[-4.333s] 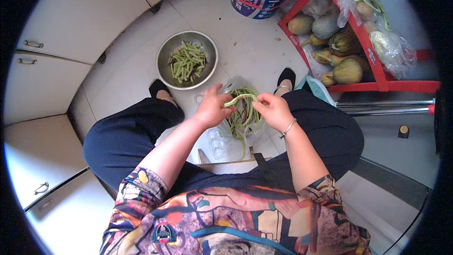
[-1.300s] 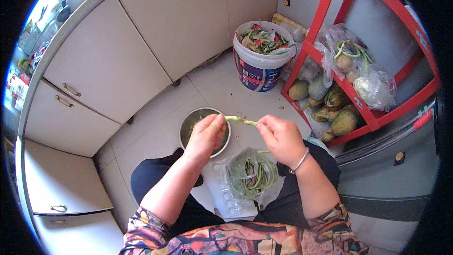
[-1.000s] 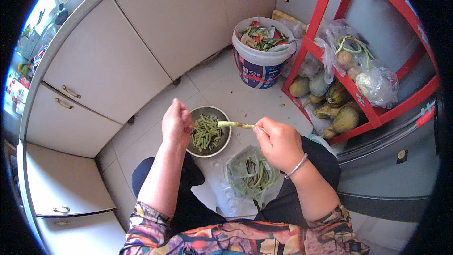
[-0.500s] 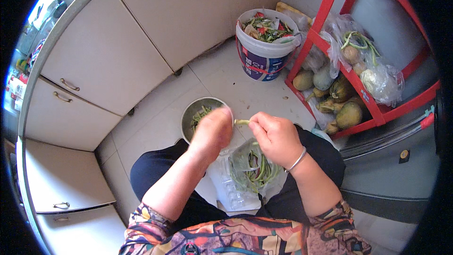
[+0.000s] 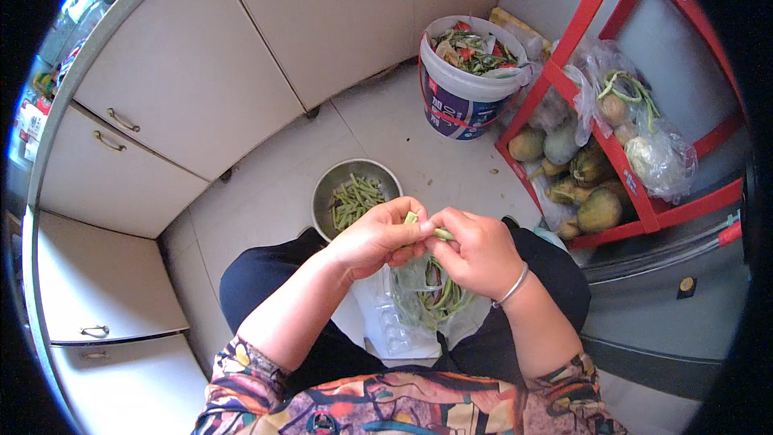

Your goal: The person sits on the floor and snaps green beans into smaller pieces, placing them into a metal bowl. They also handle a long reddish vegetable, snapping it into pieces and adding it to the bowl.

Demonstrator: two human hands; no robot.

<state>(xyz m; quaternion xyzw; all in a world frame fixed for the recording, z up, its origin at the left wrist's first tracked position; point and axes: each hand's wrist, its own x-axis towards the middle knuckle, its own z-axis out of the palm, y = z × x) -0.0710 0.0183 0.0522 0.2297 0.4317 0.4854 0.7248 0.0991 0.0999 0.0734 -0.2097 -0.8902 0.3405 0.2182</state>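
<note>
In front of my lap my two hands meet, fingertips close together. My left hand (image 5: 378, 235) is closed on a short pale-green bean piece (image 5: 411, 217) that pokes up between thumb and fingers. My right hand (image 5: 477, 251), with a silver bangle at the wrist, pinches a green bean (image 5: 444, 234); whether both bits are one bean is hidden by the fingers. Just beyond my left hand, a metal bowl (image 5: 320, 203) on the floor holds many short cut bean pieces (image 5: 356, 200). Under my right hand lies an open clear plastic bag (image 5: 400, 306) of long uncut beans (image 5: 435, 294).
A white-and-purple bucket (image 5: 460, 113) full of vegetable scraps stands beyond the bowl. To its right, a red metal rack (image 5: 636, 185) holds squashes (image 5: 600, 209) and bagged vegetables (image 5: 652, 163). Pale cabinets (image 5: 161, 72) line the left, above the tiled floor (image 5: 362, 125).
My left hand has come back from over the bowl to meet my right hand, uncovering the bean pieces in it. The view has shifted slightly.
</note>
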